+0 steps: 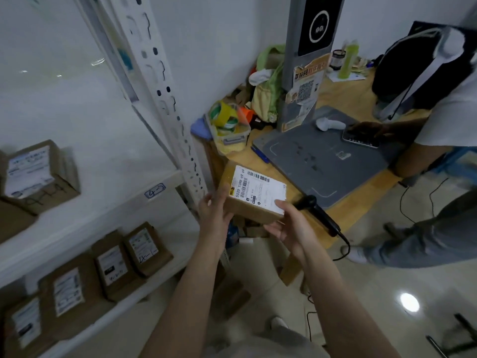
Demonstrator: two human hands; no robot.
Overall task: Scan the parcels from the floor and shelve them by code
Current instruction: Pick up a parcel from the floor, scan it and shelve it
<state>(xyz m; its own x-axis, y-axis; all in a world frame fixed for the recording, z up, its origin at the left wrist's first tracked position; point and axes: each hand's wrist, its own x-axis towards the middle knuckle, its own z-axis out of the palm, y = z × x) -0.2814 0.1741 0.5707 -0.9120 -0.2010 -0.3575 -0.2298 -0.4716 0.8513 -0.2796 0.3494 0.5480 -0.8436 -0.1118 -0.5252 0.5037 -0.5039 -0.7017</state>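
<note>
Head view shows 2 hands holding 1 brown parcel (247, 206) in the air, near the edge of the wooden table (361, 198). The left hand (214, 213) curls its fingers round the left side. The right hand (286, 228) grips the right end, thumb on the white label (260, 188). A black scanner (320, 215) is just beside that hand. More parcels (147, 248) sit on the white shelf (165, 177).

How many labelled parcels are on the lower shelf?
4 parcels in a row on the lower shelf: rightmost parcel, second parcel, third parcel, leftmost parcel. More may be hidden past the frame edge.
</note>
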